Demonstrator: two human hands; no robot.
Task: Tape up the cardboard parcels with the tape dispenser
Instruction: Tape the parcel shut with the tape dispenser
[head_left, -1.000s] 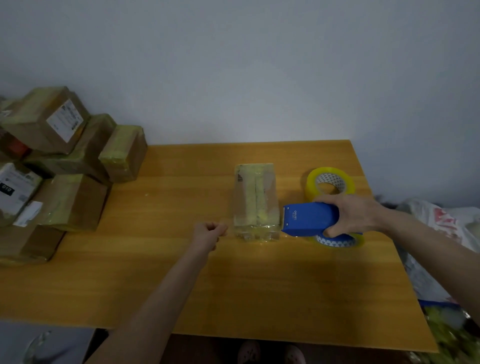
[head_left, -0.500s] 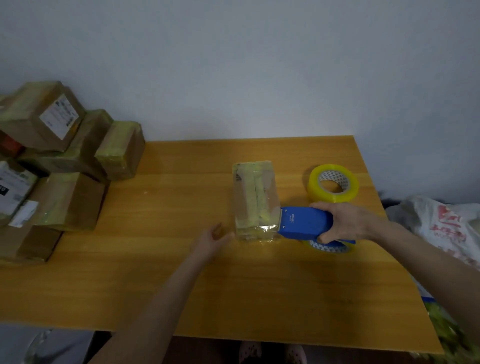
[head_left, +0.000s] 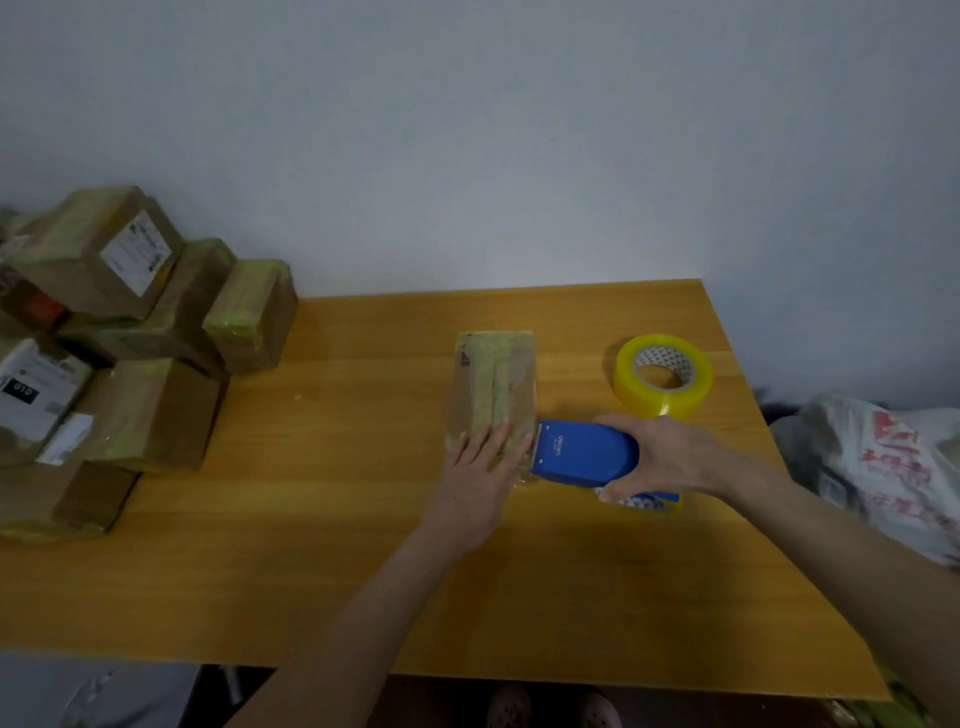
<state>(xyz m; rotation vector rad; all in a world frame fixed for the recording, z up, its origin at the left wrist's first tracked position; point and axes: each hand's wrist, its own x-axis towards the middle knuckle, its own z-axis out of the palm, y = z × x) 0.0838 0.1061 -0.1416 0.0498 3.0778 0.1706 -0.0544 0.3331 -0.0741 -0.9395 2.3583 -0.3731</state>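
My left hand (head_left: 483, 462), fingers (head_left: 500, 440) flat, pins the parcel (head_left: 493, 374); my right hand (head_left: 672, 457) grips the tape dispenser (head_left: 582, 458), seemingly touching it; I should pull taut.

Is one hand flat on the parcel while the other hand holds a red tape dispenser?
Not quite. The head view shows that the tape dispenser is blue, not red. The rest is right: the left hand lies flat on the parcel and the right hand grips the dispenser.

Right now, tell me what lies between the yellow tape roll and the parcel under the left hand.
Head view: only bare table separates tape roll and parcel; the tape dispenser sits nearer the camera.
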